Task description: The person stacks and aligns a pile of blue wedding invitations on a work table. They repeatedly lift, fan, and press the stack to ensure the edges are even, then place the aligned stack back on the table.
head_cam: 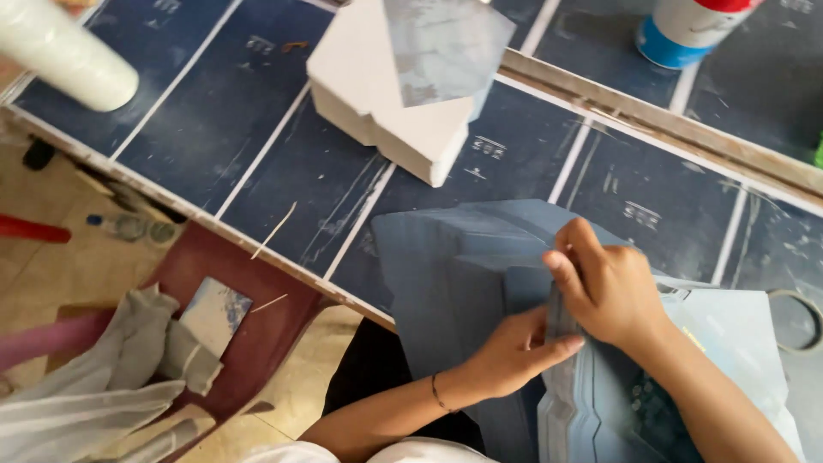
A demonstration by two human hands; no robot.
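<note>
A thick stack of grey-blue cut paper sheets [454,266] lies at the table's near edge, partly over my lap. My left hand [514,347] pinches the edge of some sheets from below. My right hand [604,287] grips the same bunch of sheets from above, fingers curled over the top. A lighter blue stack with zigzag edges [591,411] sits just under my hands. Farther back a white stack of the same shape [386,94] lies with one grey sheet [441,47] on top.
The dark blue table [214,111] has white lines and a wooden strip [651,116]. A white roll [64,51] is at top left, a blue-and-white container [686,30] at top right, a tape ring [801,321] at right. A maroon stool [249,326] holds grey cloths.
</note>
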